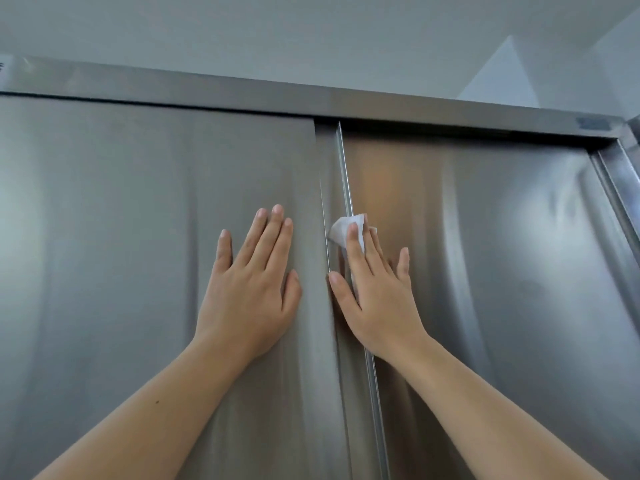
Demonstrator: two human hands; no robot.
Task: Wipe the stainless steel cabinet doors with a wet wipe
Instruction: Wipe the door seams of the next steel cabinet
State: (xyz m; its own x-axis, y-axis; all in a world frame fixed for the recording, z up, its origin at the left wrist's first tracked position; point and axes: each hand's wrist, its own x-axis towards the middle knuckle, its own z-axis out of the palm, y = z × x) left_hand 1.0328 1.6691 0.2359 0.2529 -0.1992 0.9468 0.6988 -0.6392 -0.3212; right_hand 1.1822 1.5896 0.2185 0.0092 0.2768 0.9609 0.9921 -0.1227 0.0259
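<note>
1. Wet wipe lies under the straight fingers of the right grip, which is the person's bare right hand. Only a white corner peeks out past the fingertips.
2. The right grip is flat, with its fingers apart and not curled. It presses the wipe onto the metal. I cannot tell if the wipe is also tucked between two fingers.
3. The wipe sits on the inner edge of the right door. It touches the thin shiny edge strip where the two doors meet.
4. That strip is long and runs up and down. The wipe is partway up it, so there is strip above it and below it.
5. Almost all of the right door lies to the right of the wipe. I think the next move is a slide up or down the strip, or a sweep out to the right.
6. The left grip lies flat on the left door, just across the strip. Its fingers are apart and it holds nothing. I think it keeps that door steady.
7. The right grip is the one on the wipe, so it is the one to do the wiping.
8. Above both doors runs the top rail, and over that is a pale wall.
</note>
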